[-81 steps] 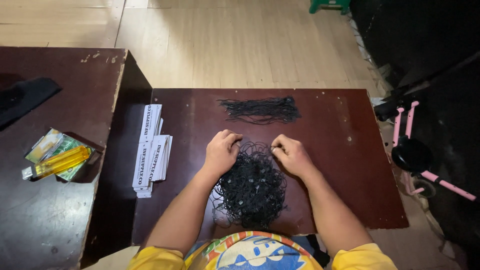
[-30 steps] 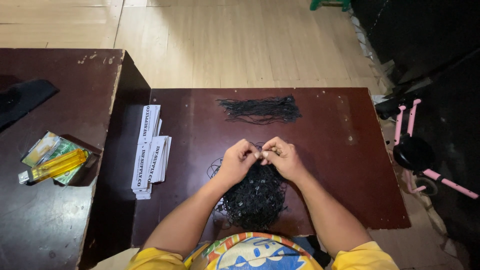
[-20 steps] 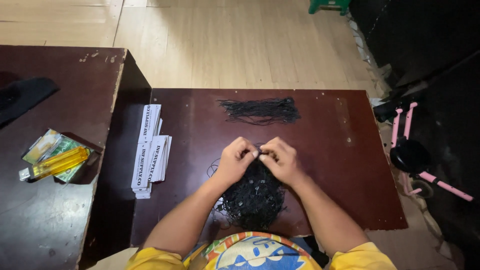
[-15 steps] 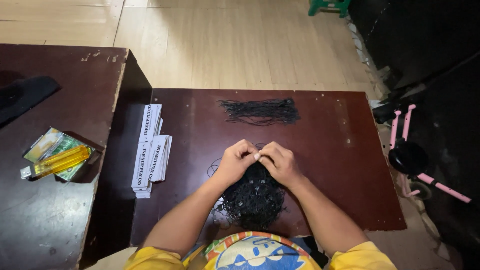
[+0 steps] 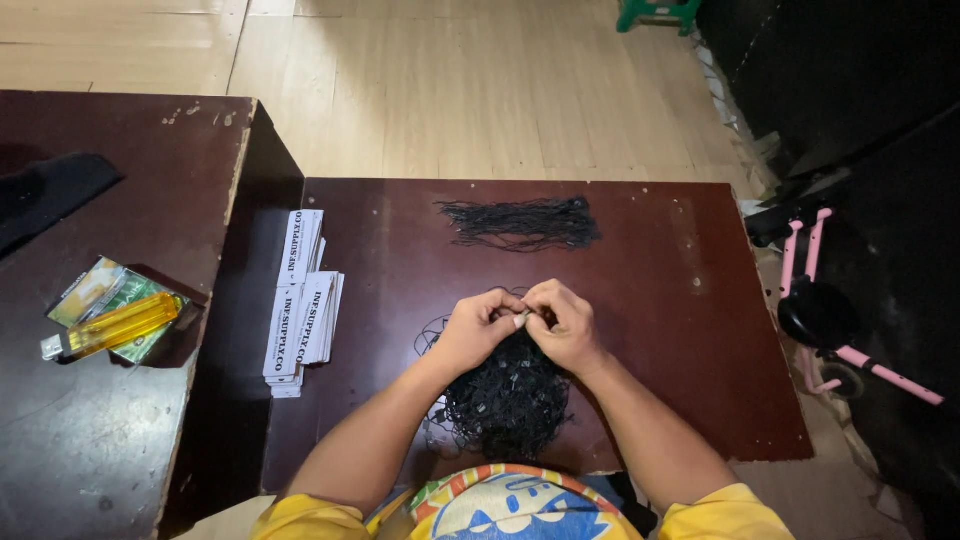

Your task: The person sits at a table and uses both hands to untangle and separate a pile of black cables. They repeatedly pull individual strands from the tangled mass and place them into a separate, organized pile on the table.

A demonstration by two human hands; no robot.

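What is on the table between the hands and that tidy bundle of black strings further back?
In the head view, nothing: only bare dark tabletop separates the left hand and right hand from the black string bundle.

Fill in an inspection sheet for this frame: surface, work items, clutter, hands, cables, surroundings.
Surface: dark red-brown table, scuffed, pale specks near the far edge.
Work items: tangled black string pile at the near edge, under the hands; straight black string bundle laid at the far side.
Clutter: stacks of white paper tags on the left; on the side table, a yellow lighter on green packets.
Hands: left hand and right hand meet fingertip to fingertip, pinching a small pale piece above the pile.
Cables: nothing seen.
Surroundings: pale wood floor; pink-framed scooter at right.
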